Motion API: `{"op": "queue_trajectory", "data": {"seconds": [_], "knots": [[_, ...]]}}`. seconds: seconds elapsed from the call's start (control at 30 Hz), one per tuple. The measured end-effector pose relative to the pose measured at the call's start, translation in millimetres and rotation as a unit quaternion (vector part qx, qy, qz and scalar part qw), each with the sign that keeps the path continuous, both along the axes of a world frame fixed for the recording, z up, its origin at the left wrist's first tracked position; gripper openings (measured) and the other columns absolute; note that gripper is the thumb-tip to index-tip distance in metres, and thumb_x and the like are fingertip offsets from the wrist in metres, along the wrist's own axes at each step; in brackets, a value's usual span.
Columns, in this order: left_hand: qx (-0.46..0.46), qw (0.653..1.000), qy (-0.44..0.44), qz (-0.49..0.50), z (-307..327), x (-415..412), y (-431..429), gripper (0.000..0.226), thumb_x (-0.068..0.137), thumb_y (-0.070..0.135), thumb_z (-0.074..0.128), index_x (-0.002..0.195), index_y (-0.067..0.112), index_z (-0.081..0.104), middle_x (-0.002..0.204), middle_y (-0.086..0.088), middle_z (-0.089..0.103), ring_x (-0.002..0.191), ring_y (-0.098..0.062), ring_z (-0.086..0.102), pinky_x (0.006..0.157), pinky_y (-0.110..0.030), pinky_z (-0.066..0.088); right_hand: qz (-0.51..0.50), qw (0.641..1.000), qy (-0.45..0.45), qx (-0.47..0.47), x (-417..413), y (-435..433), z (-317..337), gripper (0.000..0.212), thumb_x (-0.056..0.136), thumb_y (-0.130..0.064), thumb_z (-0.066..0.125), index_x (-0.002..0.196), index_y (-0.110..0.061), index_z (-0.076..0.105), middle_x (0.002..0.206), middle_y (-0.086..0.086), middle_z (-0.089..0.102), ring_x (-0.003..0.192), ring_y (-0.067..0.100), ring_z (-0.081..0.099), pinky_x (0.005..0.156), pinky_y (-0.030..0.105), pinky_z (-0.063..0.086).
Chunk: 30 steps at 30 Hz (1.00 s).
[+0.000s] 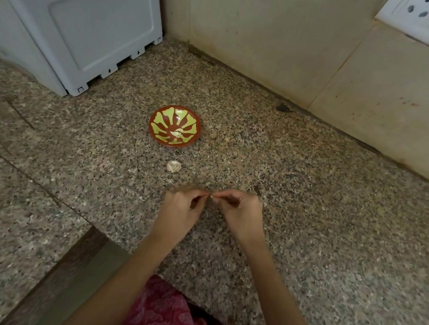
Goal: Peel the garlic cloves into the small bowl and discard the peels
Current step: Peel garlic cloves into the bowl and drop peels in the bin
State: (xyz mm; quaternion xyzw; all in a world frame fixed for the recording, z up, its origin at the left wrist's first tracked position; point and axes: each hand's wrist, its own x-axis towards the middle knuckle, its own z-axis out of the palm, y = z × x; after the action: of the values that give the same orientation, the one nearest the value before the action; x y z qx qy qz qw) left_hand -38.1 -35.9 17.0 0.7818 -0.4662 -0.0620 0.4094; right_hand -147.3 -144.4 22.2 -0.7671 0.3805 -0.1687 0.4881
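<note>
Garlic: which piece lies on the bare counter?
The garlic chunk near the red bowl; others lie inside it, one garlic clove pinched by left hand and right hand.

bowl (pixel 163 116): small, red and green, upright; I see pale cloves (pixel 177 133) inside.
garlic (pixel 173 166): pale lump near the bowl, not touching.
clove (pixel 212 196): tiny, pinched between left hand (pixel 180 209) and right hand (pixel 240 214).
</note>
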Motion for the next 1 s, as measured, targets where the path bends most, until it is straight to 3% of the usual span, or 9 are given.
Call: {"op": "queue_trajectory", "data": {"seconds": [0.13,0.23,0.3,0.37,0.43,0.53,0.63,0.87,1.0], "knots": [[-0.009,1.0,0.005,0.001,-2,1,1,0.018,0.077,-0.005,0.074,0.092,0.006,0.075,0.085,-0.004,0.073,0.068,-0.005,0.063,0.067,-0.02,0.056,0.028,0.999,0.021,-0.021,1,-2,2,0.016,0.086,-0.001,0.072,0.095,-0.014,0.078,0.088,-0.01,0.074,0.078,0.0,0.069,0.075,0.013,0.055],[-0.016,0.998,0.048,0.03,-2,-2,1,0.018,0.078,-0.003,0.073,0.093,0.007,0.075,0.084,-0.003,0.073,0.061,0.005,0.059,0.061,-0.004,0.048,0.03,0.999,0.004,-0.023,1,-3,-1,0.016,0.086,-0.002,0.072,0.096,-0.015,0.078,0.089,-0.01,0.075,0.077,0.008,0.071,0.074,0.024,0.059],[-0.03,0.993,0.096,0.061,-1,-5,1,0.019,0.08,-0.001,0.072,0.095,0.01,0.074,0.083,-0.001,0.072,0.058,0.0,0.062,0.055,-0.005,0.046,0.011,0.999,-0.028,0.018,1,-2,-4,0.015,0.086,-0.003,0.072,0.095,-0.015,0.078,0.089,-0.008,0.076,0.082,0.009,0.071,0.081,0.028,0.059],[-0.053,0.985,0.142,0.088,0,-8,0,0.02,0.081,0.0,0.072,0.096,0.012,0.074,0.083,0.002,0.073,0.067,-0.003,0.066,0.058,-0.008,0.049,-0.03,0.992,-0.075,0.092,3,1,-5,0.014,0.084,-0.003,0.074,0.094,-0.013,0.078,0.089,-0.003,0.076,0.084,0.013,0.072,0.084,0.032,0.059],[-0.073,0.977,0.168,0.108,3,-11,-1,0.021,0.081,0.001,0.072,0.096,0.014,0.074,0.084,0.004,0.073,0.071,-0.002,0.067,0.062,-0.009,0.051,-0.087,0.968,-0.132,0.193,4,6,-4,0.015,0.082,-0.002,0.076,0.094,-0.01,0.075,0.092,0.004,0.076,0.086,0.018,0.072,0.084,0.033,0.058],[-0.083,0.973,0.174,0.126,7,-14,-1,0.02,0.081,0.002,0.073,0.097,0.014,0.073,0.087,0.007,0.072,0.076,0.002,0.067,0.065,-0.006,0.049,-0.161,0.893,-0.2,0.368,9,13,1,0.019,0.08,0.002,0.074,0.099,-0.002,0.072,0.097,0.012,0.075,0.09,0.021,0.071,0.082,0.028,0.058],[-0.091,0.972,0.169,0.133,8,-17,-1,0.02,0.08,0.002,0.074,0.097,0.012,0.074,0.088,0.012,0.069,0.079,0.008,0.065,0.066,-0.003,0.048,-0.184,0.847,-0.228,0.444,12,14,6,0.017,0.083,0.007,0.068,0.1,0.006,0.069,0.093,0.012,0.073,0.085,0.018,0.071,0.079,0.025,0.059],[-0.087,0.967,0.187,0.152,6,-15,0,0.016,0.081,0.005,0.074,0.096,0.011,0.075,0.083,0.018,0.066,0.076,0.01,0.064,0.065,-0.003,0.046,-0.179,0.819,-0.222,0.498,12,14,8,0.014,0.086,0.011,0.062,0.096,0.004,0.07,0.093,0.012,0.074,0.084,0.018,0.072,0.077,0.023,0.06],[-0.078,0.966,0.19,0.156,-1,-5,2,0.017,0.084,0.006,0.072,0.099,0.013,0.074,0.086,0.01,0.071,0.076,0.005,0.065,0.067,-0.007,0.049,-0.15,0.821,-0.183,0.52,7,12,10,0.014,0.086,0.009,0.063,0.096,0.003,0.071,0.093,0.013,0.074,0.081,0.017,0.072,0.071,0.021,0.059]]}}
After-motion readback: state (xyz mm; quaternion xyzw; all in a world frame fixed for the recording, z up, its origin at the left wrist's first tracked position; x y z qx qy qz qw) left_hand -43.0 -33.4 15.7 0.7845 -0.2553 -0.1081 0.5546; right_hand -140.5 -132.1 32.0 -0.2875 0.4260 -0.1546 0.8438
